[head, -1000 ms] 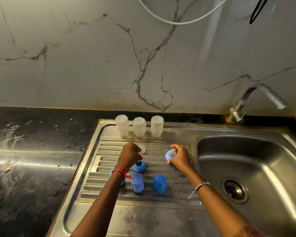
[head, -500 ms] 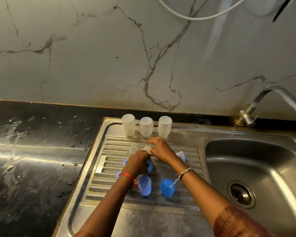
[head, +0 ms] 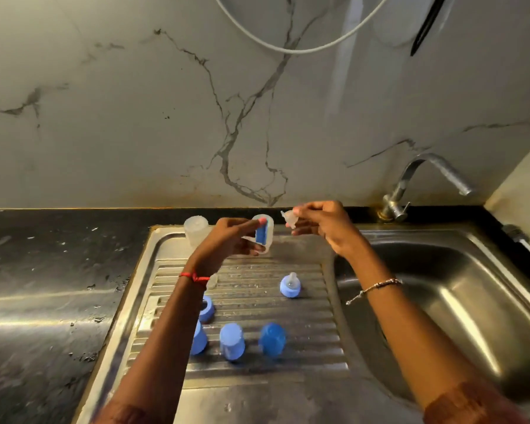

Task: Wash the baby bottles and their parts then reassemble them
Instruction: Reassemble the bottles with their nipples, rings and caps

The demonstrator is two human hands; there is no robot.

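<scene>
Head view: the left hand (head: 227, 240) grips a blue-and-clear ring (head: 261, 235) held on edge. The right hand (head: 322, 228) pinches a clear teat (head: 289, 218) just right of the ring and slightly higher, not touching, above the drainer (head: 251, 304).

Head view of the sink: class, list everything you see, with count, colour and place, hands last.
baby bottle: one seen, translucent, back of drainboard
caps: three, blue, drainboard front
collar with nipple: one, blue and clear, drainboard middle
collar ring: one, blue, beside left forearm
loose nipple: one, clear, by left wrist
tap: one, steel, behind sink basin
counter: one, black, left of sink
cable: one, white, on marble wall
left hand: one, holds blue collar
right hand: one, fingers pinch clear nipple
</scene>
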